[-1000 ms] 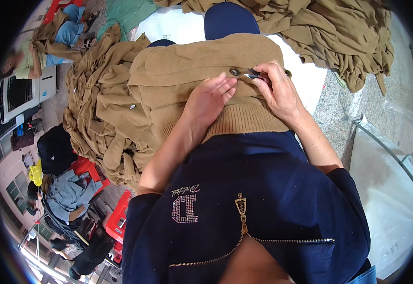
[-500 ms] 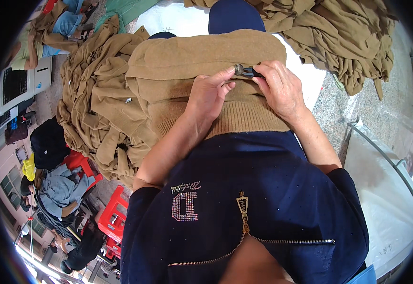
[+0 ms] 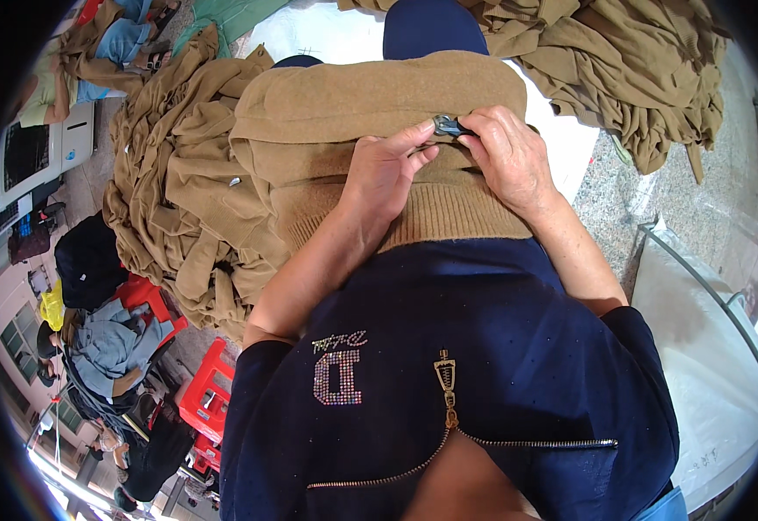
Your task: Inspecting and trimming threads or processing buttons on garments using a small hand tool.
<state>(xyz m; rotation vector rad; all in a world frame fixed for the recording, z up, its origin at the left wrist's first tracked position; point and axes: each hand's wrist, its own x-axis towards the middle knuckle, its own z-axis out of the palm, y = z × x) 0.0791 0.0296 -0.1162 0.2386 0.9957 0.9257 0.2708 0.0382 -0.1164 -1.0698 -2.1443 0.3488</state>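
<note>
Speckled floor beyond; left hand pinching a button, right hand clasping small snips (close against it); a slip could nick the brown knit.

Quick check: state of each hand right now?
Left hand: closed, pinching the brown garment at its button.
Right hand: closed, holding small dark snips at the button.

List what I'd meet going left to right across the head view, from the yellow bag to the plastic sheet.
Yellow bag, nearest red plastic stool, left hand, thread snips, right hand, translucent plastic sheet.
</note>
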